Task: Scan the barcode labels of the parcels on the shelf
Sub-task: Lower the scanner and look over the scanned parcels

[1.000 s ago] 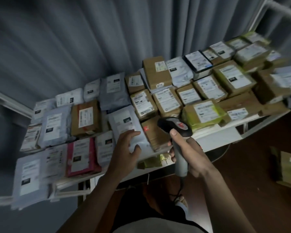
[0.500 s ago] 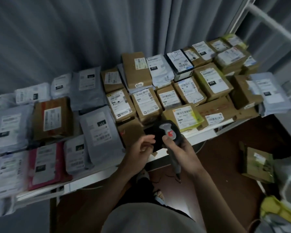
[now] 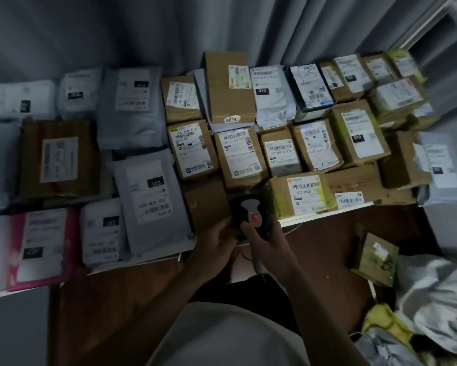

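Scanner: the handheld scanner (image 3: 253, 220) is sitting low at the shelf's front edge, its dark head with the red mark pointing out over the parcels and its grey handle running down toward the person.
Right hand: the right hand (image 3: 268, 241) is gripping the scanner's handle, with one finger lying along the top of the head.
Left hand: the left hand (image 3: 216, 237) is touching the scanner's head from the left side; whether it is actually clasping the head or only steadying it, I cannot tell in this dim light.
Step in hand: I'm judging this as a pause between scans, both hands gathering on the scanner, no parcel being lifted.
Parcels: the parcels are lying label-up across the white shelf (image 3: 325, 215), filling it from far left of the hands to far right.
Nearest targets: the yellow-taped box (image 3: 301, 196) is sitting just right of the scanner head and the plain brown box (image 3: 206, 204) just above the left hand.
Next move: it's calling, I think, for tipping the head toward the nearest readable barcode, probably the yellow-taped box's.
Count, scanners: one.
Count, hands: two.
Count, parcels: roughly thirty on the shelf; blur at both ends is making an exact count impossible.
Count, off-shelf: one small box (image 3: 376, 256) is lying on the floor right of the hands.
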